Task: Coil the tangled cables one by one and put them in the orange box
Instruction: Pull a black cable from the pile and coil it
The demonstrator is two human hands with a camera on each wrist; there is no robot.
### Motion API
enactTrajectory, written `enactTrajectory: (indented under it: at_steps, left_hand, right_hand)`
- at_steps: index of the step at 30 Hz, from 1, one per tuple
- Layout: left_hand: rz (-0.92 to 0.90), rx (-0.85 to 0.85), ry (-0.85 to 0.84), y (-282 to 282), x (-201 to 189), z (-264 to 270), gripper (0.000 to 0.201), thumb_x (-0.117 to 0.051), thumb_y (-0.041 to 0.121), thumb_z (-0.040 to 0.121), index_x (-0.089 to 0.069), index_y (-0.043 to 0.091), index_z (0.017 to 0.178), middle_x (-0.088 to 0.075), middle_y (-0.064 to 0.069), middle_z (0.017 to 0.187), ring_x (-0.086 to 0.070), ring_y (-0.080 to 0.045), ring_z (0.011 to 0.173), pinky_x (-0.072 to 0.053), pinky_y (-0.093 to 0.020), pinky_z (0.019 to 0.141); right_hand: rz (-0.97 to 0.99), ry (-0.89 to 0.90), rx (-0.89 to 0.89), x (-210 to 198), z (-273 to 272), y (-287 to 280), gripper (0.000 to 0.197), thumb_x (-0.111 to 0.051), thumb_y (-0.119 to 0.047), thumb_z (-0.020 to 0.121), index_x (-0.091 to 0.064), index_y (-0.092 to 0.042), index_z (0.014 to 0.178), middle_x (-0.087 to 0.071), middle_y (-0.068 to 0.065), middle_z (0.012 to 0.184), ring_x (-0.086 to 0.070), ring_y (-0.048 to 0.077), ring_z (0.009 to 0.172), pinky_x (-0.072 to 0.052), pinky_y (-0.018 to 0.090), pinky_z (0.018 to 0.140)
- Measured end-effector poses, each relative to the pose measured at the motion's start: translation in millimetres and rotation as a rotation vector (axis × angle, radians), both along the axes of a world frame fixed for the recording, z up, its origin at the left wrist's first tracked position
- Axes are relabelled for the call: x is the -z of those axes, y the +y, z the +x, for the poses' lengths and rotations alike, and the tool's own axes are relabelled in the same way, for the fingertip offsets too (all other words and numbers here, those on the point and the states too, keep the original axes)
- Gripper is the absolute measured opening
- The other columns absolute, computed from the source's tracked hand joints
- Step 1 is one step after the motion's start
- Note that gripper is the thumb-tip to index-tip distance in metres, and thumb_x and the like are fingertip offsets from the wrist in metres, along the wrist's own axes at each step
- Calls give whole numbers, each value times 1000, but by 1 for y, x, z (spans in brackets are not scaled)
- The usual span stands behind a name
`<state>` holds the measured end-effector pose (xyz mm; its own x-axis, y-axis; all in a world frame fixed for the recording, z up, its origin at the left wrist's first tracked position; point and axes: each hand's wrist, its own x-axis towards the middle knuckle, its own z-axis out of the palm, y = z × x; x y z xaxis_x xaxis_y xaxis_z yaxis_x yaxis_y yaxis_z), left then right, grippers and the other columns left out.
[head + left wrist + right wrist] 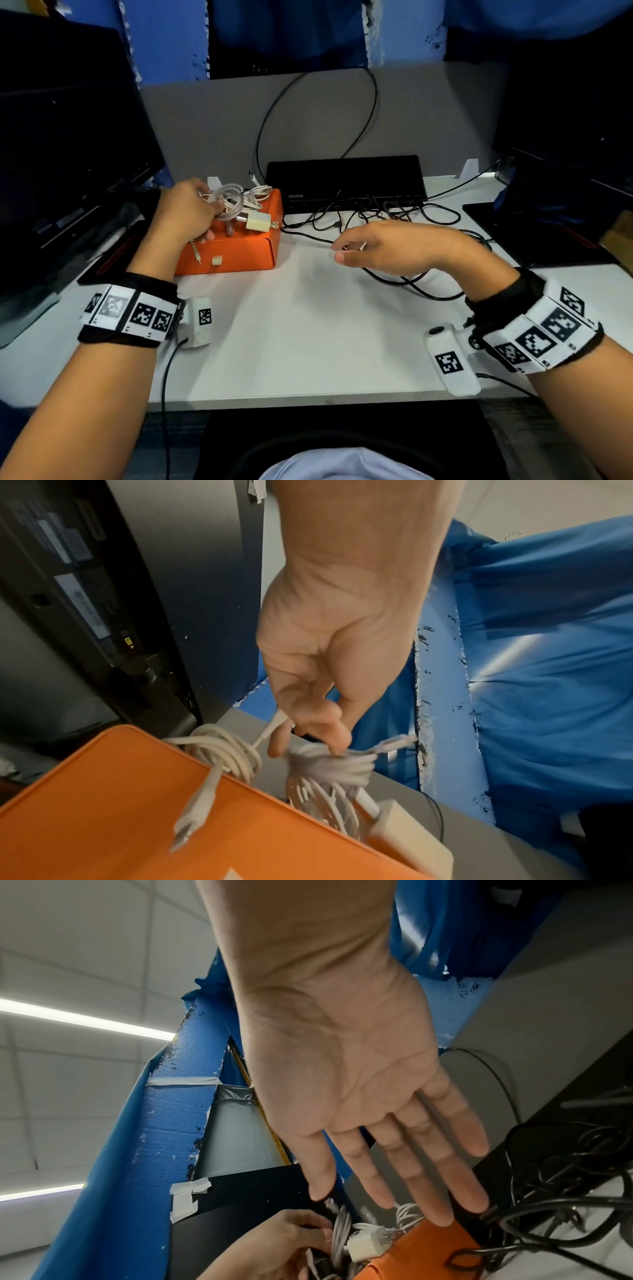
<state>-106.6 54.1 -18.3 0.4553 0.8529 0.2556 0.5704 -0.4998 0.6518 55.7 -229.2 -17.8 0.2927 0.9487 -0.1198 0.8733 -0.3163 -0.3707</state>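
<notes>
An orange box [236,255] sits at the left of the white desk [308,325]. My left hand [205,202] pinches a coiled white cable [227,202] over the box's back part; a cream charger plug [258,221] hangs from the coil. In the left wrist view my fingers [329,734] grip that coil [329,769], and another white coil [222,750] lies by the box [137,818]. My right hand [342,250] hovers, fingers straight and holding nothing, over the tangled black cables [376,209]. In the right wrist view its palm [387,1177] is bare above the box [435,1242].
A black keyboard-like unit [346,178] stands behind the black tangle. Dark monitors [68,137] fill the left side and a dark laptop [531,233] lies at the right. A grey partition [222,120] closes the back. A white cable end [196,253] hangs over the box front.
</notes>
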Motion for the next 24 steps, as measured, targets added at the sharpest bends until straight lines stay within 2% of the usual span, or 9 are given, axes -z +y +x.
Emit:
enactTrajectory:
  at_steps: [3, 8, 10, 12, 15, 16, 18, 20, 24]
  left_hand:
    - [48, -11, 63, -5, 0, 1, 40, -66, 19, 98, -57, 14, 137, -70, -10, 65, -61, -14, 37, -49, -28, 46]
    - [-1, 53, 173, -9, -3, -1, 30, -64, 20, 100, -64, 16, 130, -71, -9, 67, -62, -13, 36, -49, -25, 43]
    - [2, 70, 196, -14, -8, -3, 32, -63, 22, 101, -63, 17, 133, -74, -9, 77, -67, -18, 45, -55, -28, 50]
    - [106, 63, 206, -25, -18, -6, 36, -61, 26, 102, -60, 21, 137, -76, -10, 99, -72, -21, 59, -59, -33, 66]
    - [315, 130, 118, -50, -35, -8, 38, -60, 33, 102, -59, 26, 139, -65, 0, 135, -67, -21, 106, -50, -37, 96]
    - [318, 204, 76, -61, -40, -7, 35, -61, 35, 102, -60, 28, 136, -64, 7, 135, -65, -19, 112, -52, -36, 96]
    - [219, 415, 35, -86, -43, -5, 28, -63, 36, 100, -64, 31, 128, -67, 19, 121, -71, -16, 91, -60, -33, 78]
    - [94, 639, 72, -108, -38, 1, 24, -66, 34, 99, -67, 30, 122, -70, 27, 103, -73, -16, 75, -62, -39, 75]
    - [81, 836, 238, -134, -17, 19, 33, -66, 39, 98, -63, 34, 130, -71, 24, 85, -70, -1, 80, -56, -30, 72]
  right_hand:
    - [-27, -23, 17, 0, 6, 0, 39, -45, -63, 101, -62, -41, 129, -63, -14, 124, -60, 11, 112, -46, 37, 106]
    - [-62, -83, 59, -2, 15, -3, 39, -48, -59, 102, -63, -36, 129, -62, -14, 122, -57, 12, 113, -45, 33, 101]
    - [-129, -172, 100, 0, 23, -5, 43, -53, -59, 100, -61, -32, 133, -60, -12, 128, -53, 13, 111, -45, 32, 96]
    - [-238, -222, 132, 5, 32, -6, 50, -63, -59, 94, -57, -34, 137, -56, -12, 128, -53, 13, 107, -47, 33, 90]
    - [-377, -132, 155, 17, 41, -4, 48, -76, -47, 89, -58, -34, 132, -59, -10, 110, -67, 16, 89, -50, 26, 66]
    - [-395, -101, 146, 21, 42, -2, 44, -78, -42, 88, -61, -33, 128, -62, -7, 107, -69, 16, 82, -51, 26, 62]
    - [-394, -72, 130, 28, 43, 2, 29, -78, -30, 90, -65, -29, 116, -69, 0, 105, -68, 15, 72, -52, 25, 58]
    - [-366, -53, 112, 29, 44, 4, 16, -73, -20, 92, -66, -27, 104, -73, 5, 96, -63, 14, 65, -50, 22, 54]
    - [-198, -6, -2, 19, 42, 0, 13, -65, -16, 92, -68, -28, 92, -69, -4, 81, -61, 14, 69, -49, 26, 59]
